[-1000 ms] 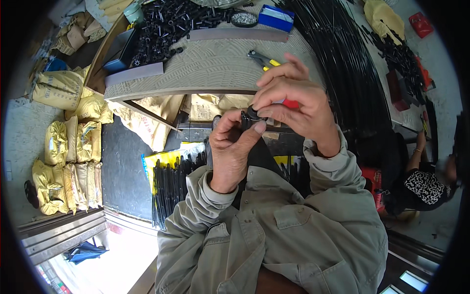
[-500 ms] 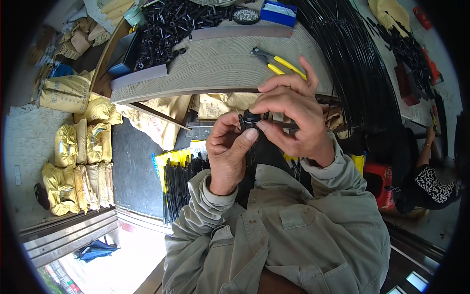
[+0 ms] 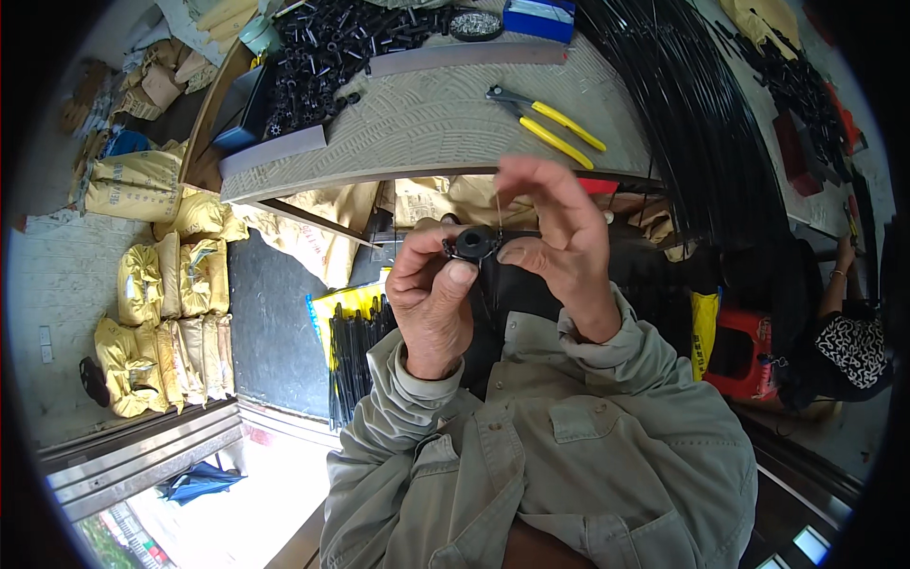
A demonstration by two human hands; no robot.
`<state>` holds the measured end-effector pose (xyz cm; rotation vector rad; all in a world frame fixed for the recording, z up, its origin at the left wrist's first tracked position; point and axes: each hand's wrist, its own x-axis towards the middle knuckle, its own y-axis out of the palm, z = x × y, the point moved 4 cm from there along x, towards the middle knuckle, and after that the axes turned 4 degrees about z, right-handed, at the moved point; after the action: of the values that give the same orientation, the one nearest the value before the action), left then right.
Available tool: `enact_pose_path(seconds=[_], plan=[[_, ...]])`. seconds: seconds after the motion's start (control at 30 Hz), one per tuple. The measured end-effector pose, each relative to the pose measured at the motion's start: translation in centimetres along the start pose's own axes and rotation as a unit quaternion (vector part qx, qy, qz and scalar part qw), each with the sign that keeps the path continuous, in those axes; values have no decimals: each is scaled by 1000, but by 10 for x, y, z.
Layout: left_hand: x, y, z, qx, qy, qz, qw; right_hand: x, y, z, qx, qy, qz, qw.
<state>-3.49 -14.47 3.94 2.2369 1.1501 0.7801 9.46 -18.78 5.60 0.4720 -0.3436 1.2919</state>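
Note:
A small round black plastic part [image 3: 471, 244] sits between both hands just below the table edge. My left hand [image 3: 431, 299] grips it from the left, thumb under it. From the right, my right hand [image 3: 555, 247] pinches the part and a thin wire [image 3: 497, 207] rising from it. Both sleeves are grey-green.
On the patterned table [image 3: 427, 114] lie yellow-handled pliers [image 3: 550, 119], a heap of small black parts [image 3: 341, 47], a blue box [image 3: 538, 17] and long black rods [image 3: 692, 114]. Yellow sacks [image 3: 161, 322] are stacked on the floor at left. Another person [image 3: 844, 332] sits at right.
The hands have shifted slightly; my right fingers have lifted and spread, so the black part and the thin wire above it now show. A red item under my right hand is no longer seen.

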Motion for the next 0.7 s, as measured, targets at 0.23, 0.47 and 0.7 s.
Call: enact_pose_path(seconds=[0.23,0.47,0.7], plan=[[-9,-7,-13,23,-13,-11,1000,-11,14,-13,172,135,45,975],[-20,-14,-17,29,7,-25,999,-23,37,-17,249,201,43,946],[-24,-17,-23,62,21,-66,996,-24,47,-14,59,128,74,987]])
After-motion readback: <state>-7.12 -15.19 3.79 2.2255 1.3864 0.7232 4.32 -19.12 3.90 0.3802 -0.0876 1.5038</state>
